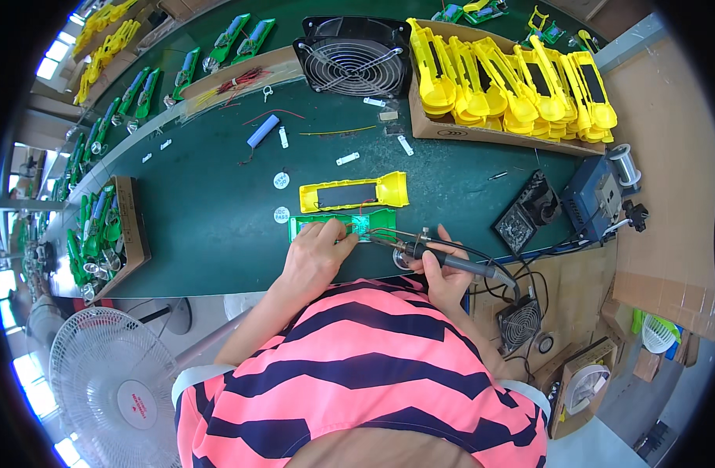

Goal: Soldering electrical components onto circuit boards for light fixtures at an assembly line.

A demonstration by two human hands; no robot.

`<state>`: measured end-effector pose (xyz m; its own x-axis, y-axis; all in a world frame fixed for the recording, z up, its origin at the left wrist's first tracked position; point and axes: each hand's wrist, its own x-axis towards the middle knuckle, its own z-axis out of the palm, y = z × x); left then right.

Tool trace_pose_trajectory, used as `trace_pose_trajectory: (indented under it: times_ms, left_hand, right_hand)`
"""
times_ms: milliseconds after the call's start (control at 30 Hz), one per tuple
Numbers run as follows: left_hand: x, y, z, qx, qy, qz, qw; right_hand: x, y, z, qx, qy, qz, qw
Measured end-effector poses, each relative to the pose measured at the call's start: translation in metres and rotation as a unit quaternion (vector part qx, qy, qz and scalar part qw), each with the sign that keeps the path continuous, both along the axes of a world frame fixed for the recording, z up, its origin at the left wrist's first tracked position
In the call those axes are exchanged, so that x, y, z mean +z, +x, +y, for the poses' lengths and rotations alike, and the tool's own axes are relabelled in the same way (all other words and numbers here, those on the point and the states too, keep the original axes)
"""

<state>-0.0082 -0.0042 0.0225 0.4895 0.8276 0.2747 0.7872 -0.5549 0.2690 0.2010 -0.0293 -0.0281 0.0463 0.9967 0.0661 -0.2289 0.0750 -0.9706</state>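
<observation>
My right hand grips a soldering iron with a dark handle, its metal tip pointing left toward a small circuit board. The board sits in a green plastic shell, with thin wires around it. Over the left part of that shell lies my left hand, fingers curled and pressed together beside the board; what they pinch is hidden. Just beyond lies a yellow plastic shell with a black panel, and a thin wire runs between the two shells.
A carton of yellow shells and a black fan stand at the back. On the right are a blue soldering station, a solder spool and a black iron stand. A box of green assemblies sits left; a blue cylindrical cell lies mid-table.
</observation>
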Motion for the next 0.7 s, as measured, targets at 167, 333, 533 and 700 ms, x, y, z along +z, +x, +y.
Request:
trace_pose_trajectory:
  times_ms: [167,333,533,700]
  left_hand:
    - [0.000,0.001,0.001,0.006,0.017,0.002,1.000]
    - [0.002,0.003,0.000,0.009,-0.005,0.015,1.000]
    - [0.006,0.001,0.014,0.065,0.029,-0.034,0.997]
    - [-0.005,-0.034,0.051,0.232,-0.030,0.034,0.972]
  right_hand:
    - [-0.001,0.002,-0.001,-0.010,0.004,0.027,1.000]
    - [0.001,0.005,0.000,-0.039,-0.020,0.041,0.998]
    - [-0.010,0.020,0.005,-0.077,-0.021,0.043,0.996]
    - [0.001,0.024,0.010,-0.139,0.058,-0.030,0.988]
